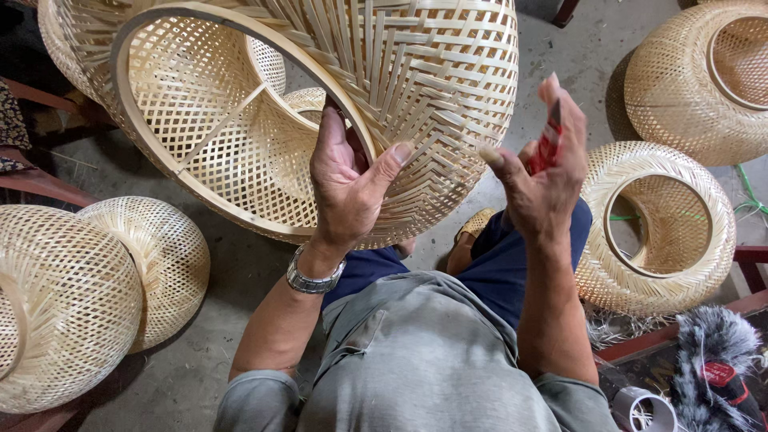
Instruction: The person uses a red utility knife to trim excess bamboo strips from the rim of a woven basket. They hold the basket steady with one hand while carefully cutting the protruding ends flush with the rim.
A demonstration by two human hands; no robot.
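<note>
Head view: the left hand point(346, 186) has its grip closed over the rim of a large woven bamboo shade point(320, 104), held up above the lap, thumb outside, fingers inside. The right hand point(540, 172), just beside the shade, grips a red-handled tool point(548, 142), possibly a cutter. More woven shades point(656, 228) lie on the concrete floor point(240, 280).

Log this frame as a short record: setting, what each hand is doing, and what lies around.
setting: concrete floor, person seated
left hand: grips the rim of a large woven bamboo shade
right hand: closed on a red-handled tool, beside the shade
wrist: metal watch
around: finished woven shades at left and right
</note>
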